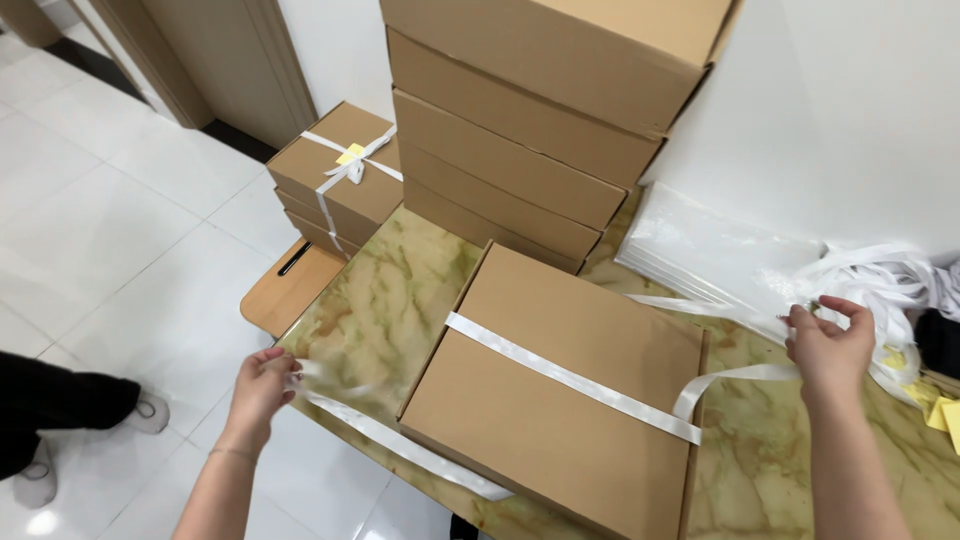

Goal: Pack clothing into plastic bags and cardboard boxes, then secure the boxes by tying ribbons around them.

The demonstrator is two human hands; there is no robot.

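your left hand [262, 385] and right hand [828, 345] each pinch a white ribbon [570, 378] end, drawing it taut (both pulled outward) across the flat cardboard box [545, 420] so it lies snug.

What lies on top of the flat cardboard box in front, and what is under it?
A white ribbon crosses the top of the flat box. The box rests on the marbled table. Whether the ribbon runs beneath it is hidden.

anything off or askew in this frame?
Mostly tidy. The white ribbon crosses the flat box diagonally, not square to its edges. A loose tangle of ribbon sprawls beside the right hand.
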